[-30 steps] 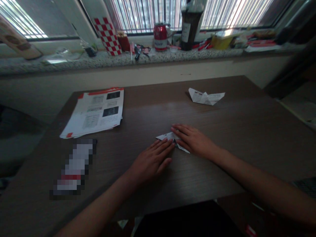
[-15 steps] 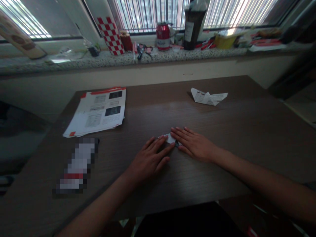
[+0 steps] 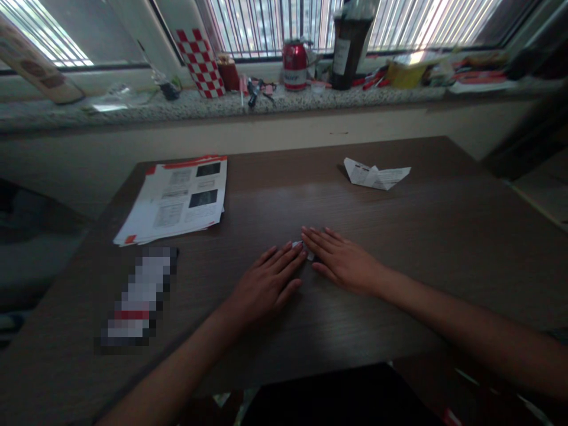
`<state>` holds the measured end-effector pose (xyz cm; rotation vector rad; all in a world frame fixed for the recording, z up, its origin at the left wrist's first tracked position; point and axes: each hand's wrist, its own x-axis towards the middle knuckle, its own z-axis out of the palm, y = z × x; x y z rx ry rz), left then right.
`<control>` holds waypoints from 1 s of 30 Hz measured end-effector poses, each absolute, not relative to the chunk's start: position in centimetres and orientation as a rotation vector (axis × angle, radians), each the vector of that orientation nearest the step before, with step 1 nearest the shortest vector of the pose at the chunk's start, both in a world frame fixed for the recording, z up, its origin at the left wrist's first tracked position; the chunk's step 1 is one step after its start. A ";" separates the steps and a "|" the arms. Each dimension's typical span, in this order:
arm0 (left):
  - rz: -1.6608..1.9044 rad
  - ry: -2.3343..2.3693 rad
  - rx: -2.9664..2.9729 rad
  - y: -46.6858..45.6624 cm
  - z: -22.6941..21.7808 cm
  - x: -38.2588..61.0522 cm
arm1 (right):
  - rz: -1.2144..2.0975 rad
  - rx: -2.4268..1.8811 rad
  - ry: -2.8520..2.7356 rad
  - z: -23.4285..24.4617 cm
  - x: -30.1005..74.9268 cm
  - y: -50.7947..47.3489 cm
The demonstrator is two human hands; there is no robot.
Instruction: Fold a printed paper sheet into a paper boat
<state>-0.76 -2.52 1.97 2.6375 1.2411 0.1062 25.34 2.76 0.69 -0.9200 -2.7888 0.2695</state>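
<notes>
While both hands lie flat on the counter, a small folded paper is pinned almost wholly beneath their fingertips.

The left hand and right hand meet just past the counter's middle, palms down, fingers straight; neither grip closes on anything, they only press the paper. It looks light, thin and easily creased, likely to slide on the smooth wood, so pinching a free edge or corner seems the better hold. A second earlier more white showed on both sides of the fingers; now only a sliver peeks out. A folded paper boat sits at one o'clock, a stack of printed sheets at ten o'clock, a red can on the windowsill beyond.
</notes>
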 end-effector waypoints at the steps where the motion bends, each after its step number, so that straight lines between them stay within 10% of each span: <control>1: 0.109 1.242 2.640 -2.5 1.9 -0.8 | 0.259 -0.914 -2.795 0.3 25.3 2.6; 30: 0.181 1.252 2.639 -2.5 2.0 -0.7 | 0.252 -0.993 -2.783 -0.1 28.3 2.5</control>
